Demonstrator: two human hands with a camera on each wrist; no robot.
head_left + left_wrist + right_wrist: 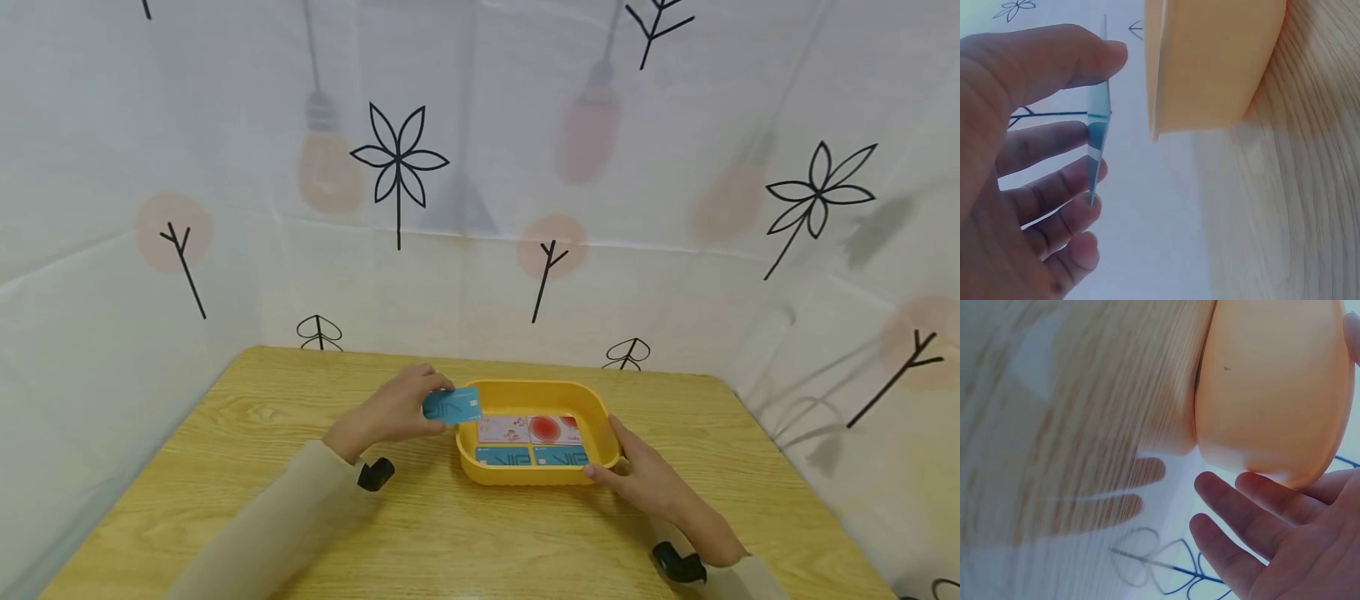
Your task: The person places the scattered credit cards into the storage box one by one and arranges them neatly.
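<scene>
Between thumb and fingertips my left hand [397, 408] pinches a blue card [453, 406], seen nearly edge-on in the left wrist view [1099, 125]. The card is at the left end of a yellow tray [525, 476], above its rim. Inside the tray lie two blue cards [504, 456] along the near side. Behind them are a pale pink card [502, 430] and a card with red circles [555, 430]. My right hand [652, 475] holds the tray's right end, thumb at the near rim. In the right wrist view some fingers [1235, 506] extend away from the wall.
The tray stands on a wood-grain table [480, 533]. A white curtain [480, 300] printed with plants and bulbs hangs behind the table and at both sides. Each wrist wears a black device [377, 474].
</scene>
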